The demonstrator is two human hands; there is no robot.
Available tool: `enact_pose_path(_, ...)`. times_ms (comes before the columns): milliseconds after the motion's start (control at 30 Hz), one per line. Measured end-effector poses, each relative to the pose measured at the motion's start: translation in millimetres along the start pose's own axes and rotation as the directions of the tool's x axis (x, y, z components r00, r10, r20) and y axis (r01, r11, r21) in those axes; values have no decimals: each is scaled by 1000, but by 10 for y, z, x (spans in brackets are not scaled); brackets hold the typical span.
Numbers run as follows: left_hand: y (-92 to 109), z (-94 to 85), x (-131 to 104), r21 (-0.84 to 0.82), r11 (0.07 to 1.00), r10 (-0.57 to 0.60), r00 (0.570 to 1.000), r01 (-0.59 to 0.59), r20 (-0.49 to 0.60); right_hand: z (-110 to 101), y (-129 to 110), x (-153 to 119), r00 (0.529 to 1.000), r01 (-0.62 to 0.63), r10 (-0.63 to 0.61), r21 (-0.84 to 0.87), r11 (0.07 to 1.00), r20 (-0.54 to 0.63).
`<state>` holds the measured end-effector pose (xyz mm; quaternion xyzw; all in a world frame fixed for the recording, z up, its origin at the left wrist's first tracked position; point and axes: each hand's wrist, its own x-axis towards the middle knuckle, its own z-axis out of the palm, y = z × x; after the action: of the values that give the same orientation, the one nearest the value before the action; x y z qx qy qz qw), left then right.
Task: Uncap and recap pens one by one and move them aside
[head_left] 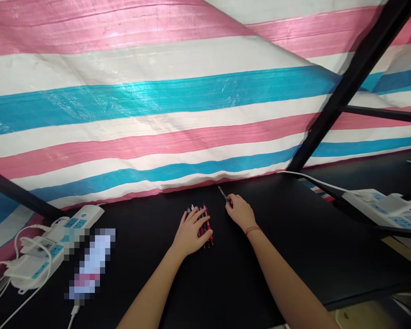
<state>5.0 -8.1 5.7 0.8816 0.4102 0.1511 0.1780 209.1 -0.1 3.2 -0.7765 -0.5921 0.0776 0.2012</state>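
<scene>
Several pens, some red and some dark, lie side by side on the black table. My left hand rests over them with its fingers spread, hiding much of their length. To the right, my right hand is closed on a single dark pen, whose pale tip points toward the back edge of the table. A thin reddish band circles my right wrist. A gap of bare table separates the two hands.
On the left, a white power strip with plugs and cables stands beside a blurred-out phone-like thing on a cable. Another power strip is at the right. Behind hangs a striped tarp, with a black metal post before it.
</scene>
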Motion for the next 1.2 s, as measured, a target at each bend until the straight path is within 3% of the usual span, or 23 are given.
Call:
enact_pose_path(167, -7, 17, 22, -18, 1000, -26, 999, 25, -23, -33, -19, -10, 999, 23, -22, 10, 1000, -45)
enact_pose_path(267, -13, 51, 23, -20, 999, -34, 998, 33, -50, -35, -88, -34, 990, 102, -96, 55, 993, -99)
enact_pose_path(367, -11, 81, 18, -23, 999, -35, 996, 33, -81, 11, -215, -102, 969, 245, -246, 169, 955, -18)
enact_pose_path(500, 4, 98, 7, -61, 997, -56, 991, 49, -122, 91, -361, -210, 893, 394, -428, 217, 893, 137)
enact_pose_path(700, 7, 98, 10, -87, 994, -71, 989, 60, -131, 82, -377, -217, 872, 380, -415, 176, 908, 259)
enact_pose_path(1200, -57, 90, 20, -163, 986, -72, 979, 41, -191, 59, -387, -179, 880, 355, -387, 161, 921, 274)
